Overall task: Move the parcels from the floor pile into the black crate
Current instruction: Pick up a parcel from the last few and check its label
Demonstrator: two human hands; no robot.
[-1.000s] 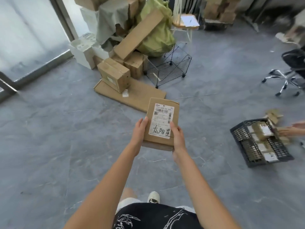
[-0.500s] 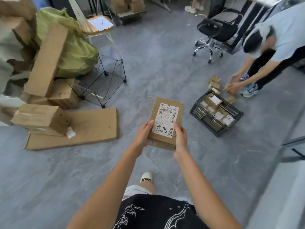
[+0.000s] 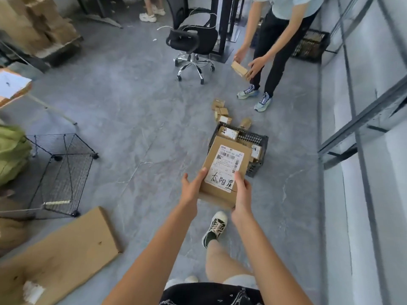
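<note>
The view has swung from the far-left cardboard stack to the black crate (image 3: 259,139), now just beyond the parcel (image 3: 224,170), which the left hand (image 3: 191,190) and right hand (image 3: 242,192) grip by its near corners, so the drop looks close.

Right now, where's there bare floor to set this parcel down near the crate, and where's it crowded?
Bare grey floor lies left of the black crate, between it and the wire basket, and also right of the crate toward the metal frame. It is crowded behind the crate, where small parcels lie scattered, and the crate already holds several.
</note>
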